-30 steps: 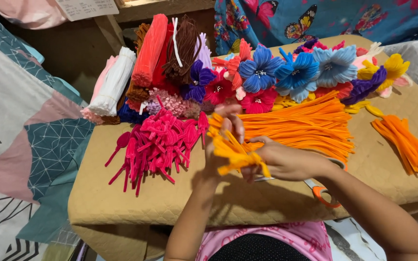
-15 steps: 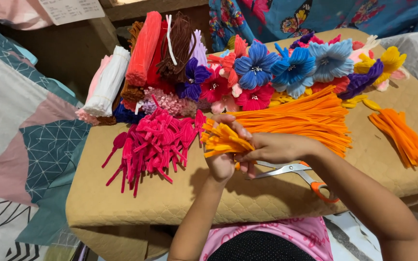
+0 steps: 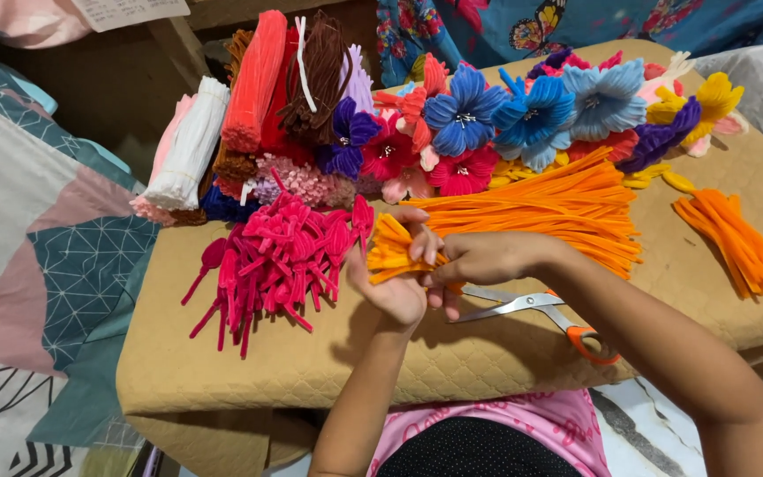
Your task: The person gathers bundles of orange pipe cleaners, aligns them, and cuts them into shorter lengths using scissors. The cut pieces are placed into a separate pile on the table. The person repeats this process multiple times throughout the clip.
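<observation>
The left hand, palm up, cupped a small bunch of bent orange stems, its fingers curled around them. The right hand met it from the right, thumb and fingertips pinched on the same bunch at its near end; both hands were thus closed on the stems, touching each other above the pad. Just below the right hand lay scissors with orange handles, blades pointing toward the hands. To the left of the left hand, touching the bunch's far tip, lay a heap of pink loops. Beyond the right hand spread a long sheaf of straight orange stems, and well to its right a smaller orange bundle. Farther from the hands, along the pad's far edge, stood finished flowers in blue, red, purple and yellow, with upright rolls of white, coral and brown stems to their left. A patterned cloth lay beside the pad, left of the left hand.
</observation>
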